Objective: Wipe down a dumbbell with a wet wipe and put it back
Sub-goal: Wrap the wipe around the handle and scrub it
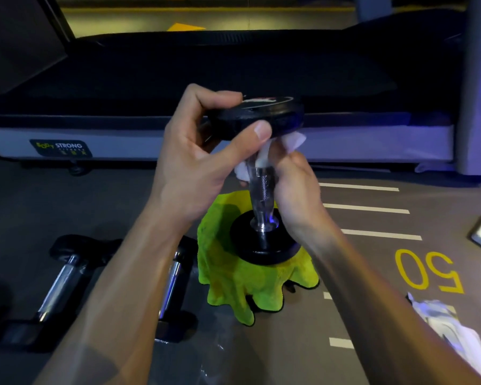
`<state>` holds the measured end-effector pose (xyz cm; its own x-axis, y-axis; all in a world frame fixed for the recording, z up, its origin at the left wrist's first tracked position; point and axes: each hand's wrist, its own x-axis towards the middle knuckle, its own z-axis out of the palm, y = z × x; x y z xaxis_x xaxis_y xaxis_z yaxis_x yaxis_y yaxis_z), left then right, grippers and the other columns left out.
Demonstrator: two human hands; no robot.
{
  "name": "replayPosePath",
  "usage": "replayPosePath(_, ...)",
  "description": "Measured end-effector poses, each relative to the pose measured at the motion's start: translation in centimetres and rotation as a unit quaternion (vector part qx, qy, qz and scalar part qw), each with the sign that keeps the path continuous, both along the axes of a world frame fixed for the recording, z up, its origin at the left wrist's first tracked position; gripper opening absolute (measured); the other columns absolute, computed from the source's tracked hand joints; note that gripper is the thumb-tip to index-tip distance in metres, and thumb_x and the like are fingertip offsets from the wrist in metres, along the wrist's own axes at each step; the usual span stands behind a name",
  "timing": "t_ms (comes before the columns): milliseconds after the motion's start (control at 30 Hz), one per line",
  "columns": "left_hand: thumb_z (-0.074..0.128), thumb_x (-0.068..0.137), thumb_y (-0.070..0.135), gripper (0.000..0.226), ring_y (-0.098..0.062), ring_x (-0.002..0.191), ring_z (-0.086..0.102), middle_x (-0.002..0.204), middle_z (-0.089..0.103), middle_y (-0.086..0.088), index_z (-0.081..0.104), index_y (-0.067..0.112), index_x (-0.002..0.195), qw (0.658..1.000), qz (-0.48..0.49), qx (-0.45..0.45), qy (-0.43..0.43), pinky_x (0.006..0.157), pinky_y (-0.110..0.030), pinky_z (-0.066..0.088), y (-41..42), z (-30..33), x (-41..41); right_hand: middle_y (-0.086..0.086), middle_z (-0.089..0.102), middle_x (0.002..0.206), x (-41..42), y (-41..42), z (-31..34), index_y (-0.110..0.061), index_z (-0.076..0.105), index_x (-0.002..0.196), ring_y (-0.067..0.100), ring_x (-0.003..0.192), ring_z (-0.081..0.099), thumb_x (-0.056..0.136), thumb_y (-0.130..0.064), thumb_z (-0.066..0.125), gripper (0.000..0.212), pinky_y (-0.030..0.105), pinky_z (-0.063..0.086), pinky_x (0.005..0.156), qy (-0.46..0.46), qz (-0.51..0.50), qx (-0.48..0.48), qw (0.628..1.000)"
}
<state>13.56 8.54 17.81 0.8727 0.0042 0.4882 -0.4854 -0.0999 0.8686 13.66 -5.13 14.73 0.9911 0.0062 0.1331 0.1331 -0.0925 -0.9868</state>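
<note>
a: nearest us, two spare dumbbells (67, 276) lie on the floor (261, 351) at the left, and a crumpled wipe (453, 329) lies at the right.

b: and the one being cleaned?

a: the dumbbell (261, 195) stands on end on a yellow-green cloth (233, 276). the left hand (195, 162) grips its top plate, fingers and thumb curled round the rim. the right hand (292, 190) has its fingers clenched round the handle, with the wet wipe (295, 141) bunched under them.

b: what could go wrong?

a: i'd judge it is top-heavy on soft cloth; if the left hand lets go while the other rubs, it could tip and roll. a damp handle could also slip when lifted.

b: any writing?

a: "50" (428, 270) is painted in yellow on the floor. farther back, the treadmill (233, 145) carries a label (61, 148) reading "strong"; the word before it is too small to make out. the red and white print on the top plate is blurred.
</note>
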Motion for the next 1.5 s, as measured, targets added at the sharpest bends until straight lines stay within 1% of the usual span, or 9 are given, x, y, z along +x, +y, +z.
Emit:
replayPosePath(133, 0.081, 0.085, 0.029, 0.036, -0.014, 0.115, 0.068, 0.128, 0.067, -0.013, 0.058, 0.019, 0.111, 1.000, -0.014, -0.006, 0.000, 0.100, -0.030, 0.053, -0.2, 0.1, -0.4, 0.009, 0.076, 0.079, 0.4, 0.3, 0.8, -0.012, 0.067, 0.071, 0.020, 0.077, 0.070, 0.098, -0.045, 0.039, 0.051, 0.040, 0.052, 0.074, 0.106, -0.072, 0.002, 0.992)
replayPosePath(333, 0.082, 0.087, 0.024, 0.034, -0.008, 0.111, 0.067, 0.123, 0.067, -0.003, 0.057, 0.020, 0.110, 1.000, -0.010, -0.004, 0.004, 0.097, -0.024, 0.052, -0.2, 0.3, -0.4, -0.016, 0.049, 0.055, -2.3, 1.7, 0.7, -0.030, 0.043, 0.068, 0.007, 0.056, 0.043, 0.099, -0.030, 0.040, 0.031, 0.034, 0.034, 0.061, -0.076, -0.078, -0.007, 0.994)
replayPosePath(500, 0.084, 0.081, 0.028, 0.038, -0.013, 0.120, 0.067, 0.130, 0.066, -0.005, 0.057, 0.021, 0.107, 0.999, -0.034, -0.007, 0.003, 0.105, -0.032, 0.052, -0.3, 0.5, -0.8, -0.009, 0.060, 0.057, -0.5, 1.1, 1.1, -0.022, 0.056, 0.063, 0.002, 0.056, 0.057, 0.106, -0.033, 0.030, 0.052, 0.028, 0.049, 0.068, 0.006, -0.131, 0.083, 0.988)
replayPosePath(667, 0.085, 0.079, 0.030, 0.039, -0.017, 0.123, 0.067, 0.133, 0.065, -0.007, 0.058, 0.022, 0.106, 0.999, -0.033, -0.003, -0.003, 0.109, -0.039, 0.052, 0.0, 0.3, -0.9, 0.021, 0.061, 0.105, 1.1, 0.4, 1.1, -0.006, 0.065, 0.117, 0.035, 0.095, 0.057, 0.099, -0.034, 0.046, 0.039, 0.047, 0.044, 0.082, 0.123, 0.013, 0.270, 0.955)
replayPosePath(800, 0.084, 0.081, 0.031, 0.038, -0.019, 0.122, 0.067, 0.132, 0.065, -0.010, 0.056, 0.024, 0.105, 1.000, -0.011, -0.003, -0.007, 0.104, -0.042, 0.055, 0.3, 0.2, -0.7, -0.004, 0.073, 0.087, -0.9, 1.2, 1.0, -0.020, 0.073, 0.093, 0.009, 0.081, 0.067, 0.105, -0.031, 0.036, 0.040, 0.028, 0.051, 0.077, -0.028, -0.072, 0.041, 0.996)
replayPosePath(1000, 0.083, 0.082, 0.034, 0.039, -0.017, 0.116, 0.068, 0.126, 0.067, -0.005, 0.056, 0.021, 0.107, 1.000, -0.005, 0.028, -0.013, 0.103, -0.040, 0.055, -0.1, 0.6, -0.8, -0.002, 0.070, 0.114, -0.9, 2.9, -0.5, -0.013, 0.051, 0.130, 0.011, 0.106, 0.067, 0.097, -0.017, 0.052, 0.034, 0.040, 0.056, 0.091, -0.145, -0.090, -0.053, 0.984)
replayPosePath(1133, 0.084, 0.081, 0.034, 0.039, -0.021, 0.118, 0.068, 0.129, 0.067, -0.007, 0.057, 0.020, 0.106, 1.000, -0.019, 0.021, -0.006, 0.104, -0.044, 0.054, 0.0, 0.6, -0.6, -0.006, 0.059, 0.051, -0.1, 0.6, 0.7, -0.020, 0.058, 0.062, 0.011, 0.045, 0.053, 0.082, -0.018, 0.049, 0.023, 0.024, 0.040, 0.044, -0.056, -0.010, -0.017, 0.998)
replayPosePath(1200, 0.084, 0.081, 0.033, 0.039, -0.021, 0.119, 0.068, 0.130, 0.066, -0.008, 0.057, 0.021, 0.105, 1.000, -0.022, 0.020, 0.000, 0.103, -0.041, 0.055, 0.0, 0.7, -0.5, 0.008, 0.051, 0.047, 0.5, -0.1, 1.2, -0.019, 0.057, 0.050, 0.023, 0.042, 0.045, 0.082, -0.026, 0.054, 0.033, 0.027, 0.032, 0.042, -0.019, 0.053, -0.004, 0.998)
replayPosePath(1500, 0.085, 0.080, 0.037, 0.038, -0.016, 0.117, 0.068, 0.126, 0.068, 0.002, 0.057, 0.027, 0.104, 0.999, -0.008, 0.032, 0.001, 0.107, -0.047, 0.053, -0.9, 0.7, -0.8, 0.001, 0.066, 0.100, -3.1, -2.3, 0.4, -0.021, 0.057, 0.101, 0.016, 0.091, 0.064, 0.093, -0.032, 0.064, 0.016, 0.037, 0.052, 0.076, -0.092, -0.079, -0.181, 0.976)
